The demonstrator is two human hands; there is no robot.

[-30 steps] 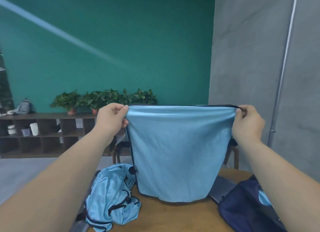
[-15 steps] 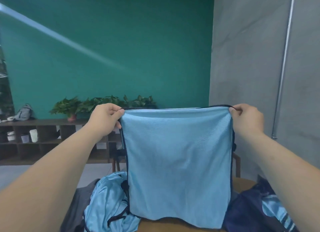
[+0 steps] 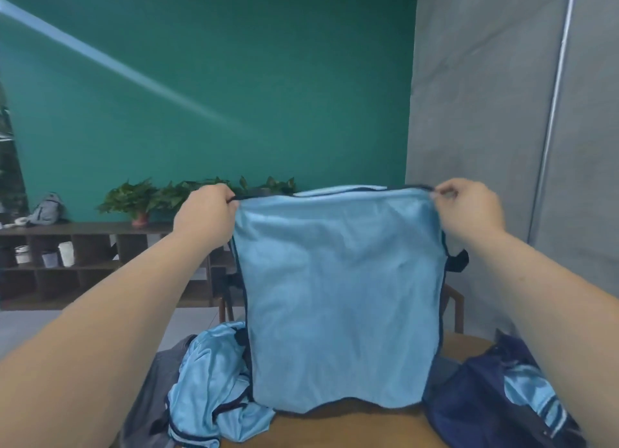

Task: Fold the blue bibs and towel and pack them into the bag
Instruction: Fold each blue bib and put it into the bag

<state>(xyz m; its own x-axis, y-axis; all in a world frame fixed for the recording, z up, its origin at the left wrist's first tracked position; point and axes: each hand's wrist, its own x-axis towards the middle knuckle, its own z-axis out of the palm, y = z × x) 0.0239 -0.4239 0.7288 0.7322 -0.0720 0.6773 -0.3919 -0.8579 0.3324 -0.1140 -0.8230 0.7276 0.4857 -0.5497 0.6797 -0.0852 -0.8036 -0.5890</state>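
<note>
I hold a light blue bib (image 3: 338, 297) with dark trim up in front of me, hanging flat. My left hand (image 3: 206, 218) pinches its top left corner and my right hand (image 3: 469, 210) pinches its top right corner. Its lower edge hangs just above the wooden table (image 3: 335, 427). A crumpled light blue bib (image 3: 211, 384) lies on the table at the lower left. The dark navy bag (image 3: 485, 400) sits at the lower right with light blue fabric (image 3: 529, 394) showing inside it.
A grey cloth (image 3: 150, 390) lies under the crumpled bib at the table's left. A wooden chair (image 3: 454, 310) stands behind the table. Further back, a dark shelf (image 3: 83, 263) with cups and potted plants (image 3: 134, 199) lines the green wall.
The bib has been lifted slightly and now hangs longer and narrower, with my hands a little closer together. The view has tilted down, showing more of the table and bag.
</note>
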